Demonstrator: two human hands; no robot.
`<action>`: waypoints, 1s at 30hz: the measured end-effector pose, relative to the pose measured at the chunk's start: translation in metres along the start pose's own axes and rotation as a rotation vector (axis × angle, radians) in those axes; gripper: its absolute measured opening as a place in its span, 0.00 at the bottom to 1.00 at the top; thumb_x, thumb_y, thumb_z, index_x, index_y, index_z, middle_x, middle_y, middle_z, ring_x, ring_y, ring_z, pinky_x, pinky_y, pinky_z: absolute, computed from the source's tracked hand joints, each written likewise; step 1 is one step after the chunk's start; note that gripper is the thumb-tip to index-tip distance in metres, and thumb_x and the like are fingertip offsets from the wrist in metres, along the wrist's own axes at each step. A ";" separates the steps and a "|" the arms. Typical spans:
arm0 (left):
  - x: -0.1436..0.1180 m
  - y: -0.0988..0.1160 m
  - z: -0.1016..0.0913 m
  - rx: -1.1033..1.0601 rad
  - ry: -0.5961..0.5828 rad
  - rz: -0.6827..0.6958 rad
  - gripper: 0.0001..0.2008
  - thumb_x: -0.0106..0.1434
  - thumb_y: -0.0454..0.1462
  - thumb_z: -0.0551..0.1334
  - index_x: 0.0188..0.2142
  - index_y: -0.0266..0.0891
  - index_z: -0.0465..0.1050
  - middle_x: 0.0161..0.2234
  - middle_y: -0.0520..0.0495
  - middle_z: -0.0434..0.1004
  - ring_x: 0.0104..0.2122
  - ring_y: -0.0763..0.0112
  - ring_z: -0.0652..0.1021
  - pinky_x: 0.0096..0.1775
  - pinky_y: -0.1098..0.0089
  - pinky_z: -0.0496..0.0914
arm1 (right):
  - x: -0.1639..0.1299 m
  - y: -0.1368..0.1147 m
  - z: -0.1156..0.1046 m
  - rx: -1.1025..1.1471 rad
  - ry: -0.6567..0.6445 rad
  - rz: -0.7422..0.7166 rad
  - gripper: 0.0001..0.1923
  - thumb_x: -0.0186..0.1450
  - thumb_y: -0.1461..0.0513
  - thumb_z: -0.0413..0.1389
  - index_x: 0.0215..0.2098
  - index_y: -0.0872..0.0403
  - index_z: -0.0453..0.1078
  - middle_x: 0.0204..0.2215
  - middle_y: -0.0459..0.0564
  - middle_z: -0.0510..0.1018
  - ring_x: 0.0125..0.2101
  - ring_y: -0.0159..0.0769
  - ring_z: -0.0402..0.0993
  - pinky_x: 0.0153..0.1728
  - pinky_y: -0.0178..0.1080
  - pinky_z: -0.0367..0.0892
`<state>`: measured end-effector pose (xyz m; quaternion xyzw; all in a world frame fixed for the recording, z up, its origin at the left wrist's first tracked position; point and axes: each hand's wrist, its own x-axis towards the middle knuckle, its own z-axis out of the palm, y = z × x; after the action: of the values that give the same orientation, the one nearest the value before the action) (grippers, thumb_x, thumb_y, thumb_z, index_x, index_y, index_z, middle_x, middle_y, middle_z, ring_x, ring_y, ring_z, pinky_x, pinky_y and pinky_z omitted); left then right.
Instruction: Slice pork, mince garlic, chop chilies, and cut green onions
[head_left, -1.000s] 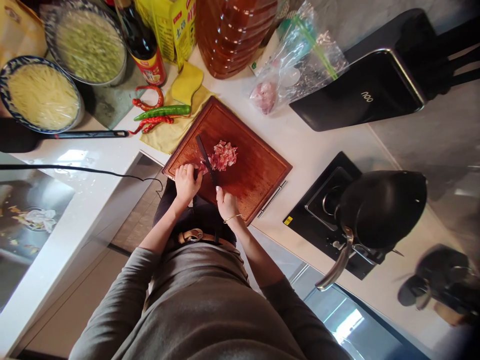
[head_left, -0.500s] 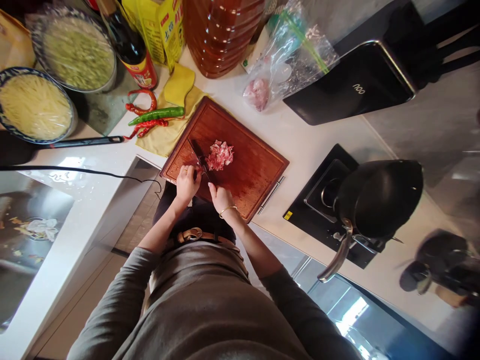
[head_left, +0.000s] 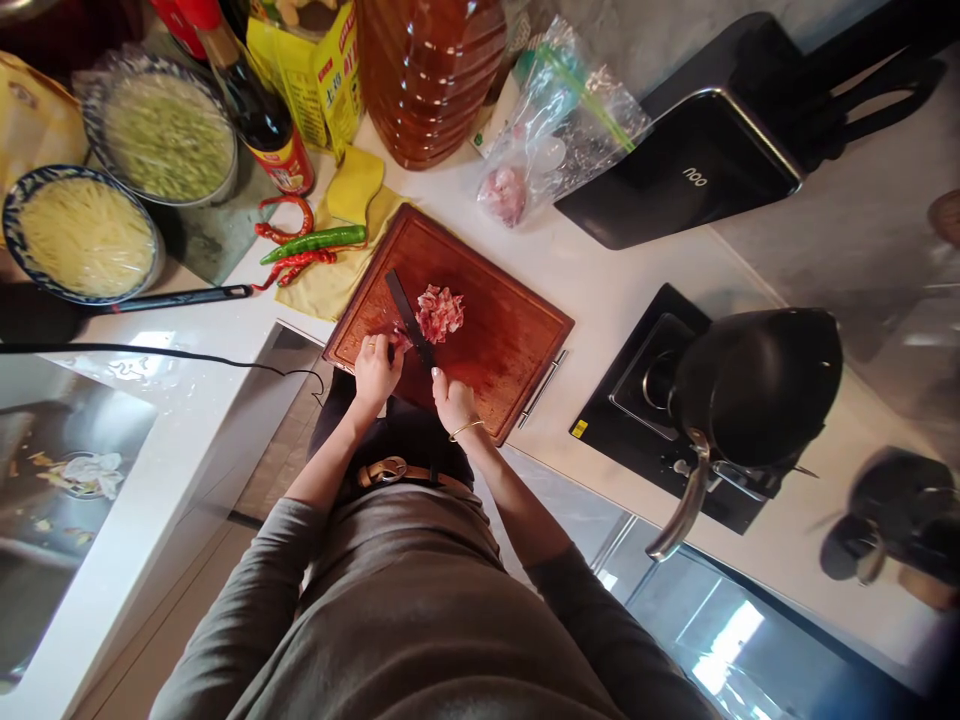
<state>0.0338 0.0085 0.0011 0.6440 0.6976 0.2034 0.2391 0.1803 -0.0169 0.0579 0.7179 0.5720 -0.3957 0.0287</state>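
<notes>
My right hand [head_left: 454, 403] is closed round the handle of a dark-bladed kitchen knife [head_left: 406, 308], whose blade points away over the wooden cutting board [head_left: 502, 300]. To the left of the blade, the curled fingers of my left hand [head_left: 376, 370] press on a small piece of raw meat [head_left: 400, 341], partly hidden by them. Just right of the blade lies a pile of chopped meat [head_left: 440, 313]. The board rests at the counter's front edge, its left corner on a yellow cloth [head_left: 322, 290].
Red and green chillies [head_left: 315, 243] lie left of the board, by two film-covered bowls [head_left: 82, 240] and a sauce bottle [head_left: 281, 150]. Behind stand a big oil jug [head_left: 435, 80], a plastic bag [head_left: 517, 180] and a black knife block [head_left: 675, 170]. At right, a black wok [head_left: 757, 390] sits on the hob.
The knife and my right hand have shifted slightly right, away from my left hand, and the blade shows more of its flat side. The camera view has moved a little.
</notes>
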 end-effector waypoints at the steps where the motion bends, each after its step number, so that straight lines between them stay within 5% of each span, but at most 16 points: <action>1: 0.000 0.000 0.000 -0.005 -0.004 -0.005 0.06 0.64 0.38 0.54 0.35 0.39 0.65 0.36 0.42 0.73 0.42 0.60 0.71 0.45 0.60 0.67 | -0.001 -0.001 0.000 -0.014 -0.008 0.006 0.29 0.71 0.51 0.37 0.34 0.56 0.77 0.27 0.56 0.81 0.33 0.37 0.78 0.31 0.32 0.60; 16: -0.001 -0.004 0.003 -0.030 0.017 0.019 0.03 0.63 0.36 0.54 0.33 0.40 0.65 0.34 0.43 0.72 0.40 0.60 0.71 0.44 0.61 0.67 | 0.007 -0.010 0.014 -0.162 -0.091 0.059 0.31 0.69 0.48 0.37 0.38 0.57 0.77 0.32 0.61 0.81 0.35 0.42 0.78 0.30 0.33 0.61; 22: -0.001 -0.001 0.002 -0.033 0.040 0.015 0.03 0.63 0.37 0.54 0.34 0.40 0.64 0.35 0.43 0.72 0.41 0.60 0.71 0.44 0.61 0.67 | 0.017 0.004 0.023 -0.107 -0.047 0.008 0.31 0.70 0.49 0.36 0.37 0.56 0.77 0.32 0.58 0.81 0.34 0.40 0.78 0.31 0.32 0.61; 30: -0.002 0.000 0.003 0.015 0.041 0.015 0.04 0.62 0.36 0.54 0.36 0.38 0.63 0.35 0.43 0.70 0.41 0.60 0.71 0.44 0.59 0.67 | 0.008 0.035 0.008 -0.075 -0.003 0.088 0.31 0.70 0.51 0.36 0.32 0.57 0.77 0.27 0.57 0.81 0.33 0.39 0.78 0.33 0.33 0.62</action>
<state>0.0361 0.0069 -0.0011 0.6468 0.6989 0.2131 0.2185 0.2058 -0.0266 0.0334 0.7401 0.5543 -0.3735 0.0740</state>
